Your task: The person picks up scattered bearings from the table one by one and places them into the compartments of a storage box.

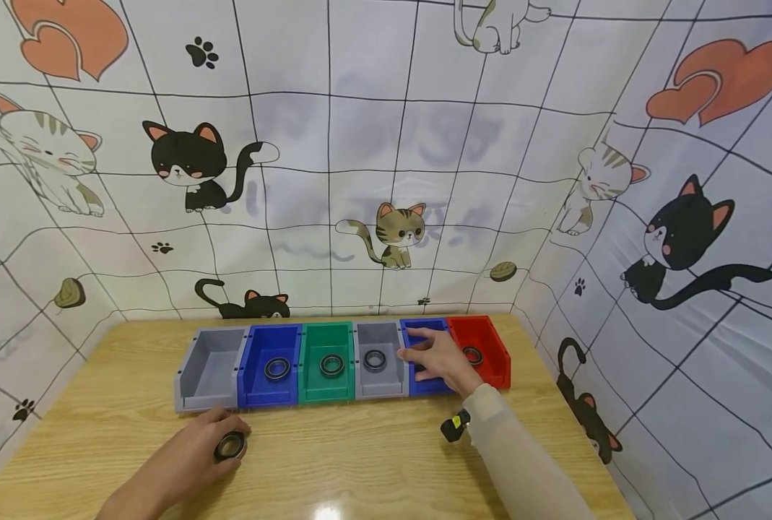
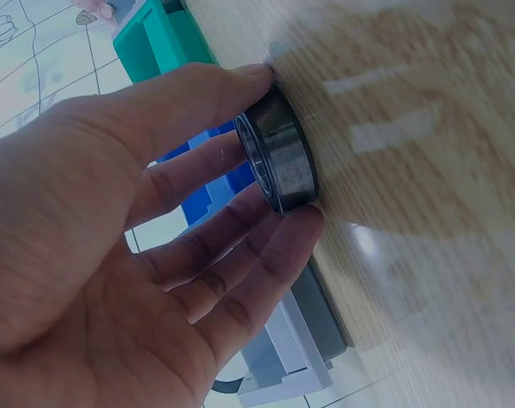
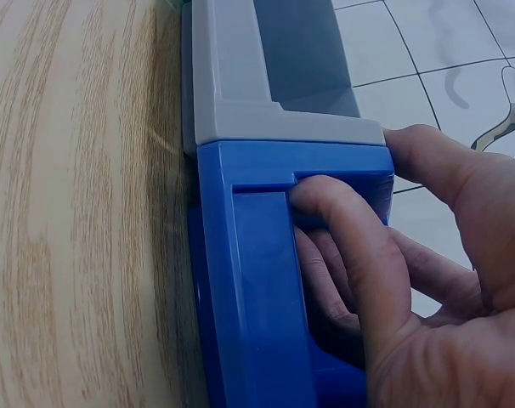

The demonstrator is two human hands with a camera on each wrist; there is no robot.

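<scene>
My left hand [image 1: 206, 451] holds a ball bearing [image 2: 279, 153] between thumb and fingertips, its ring tilted on edge close over the table, in front of the leftmost grey bin [image 1: 206, 401]. The right hand [image 1: 440, 357] reaches into the blue bin [image 3: 266, 289] second from the right. Its fingers bend down inside, and one digit lies on the wall shared with the grey bin [image 3: 283, 127]. I cannot tell whether those fingers hold anything, as the hand hides the bin's inside. Other bearings lie flat in the left blue bin [image 1: 276, 369], green bin, grey bin and red bin.
The bins stand side by side in a row at the back of the wooden table [image 1: 334, 462]; the green bin [image 1: 326, 396] and red bin [image 1: 499, 361] are among them. A small black device [image 1: 453, 426] sits at the right wrist. A cat-print curtain [image 1: 334, 144] encloses the back and sides.
</scene>
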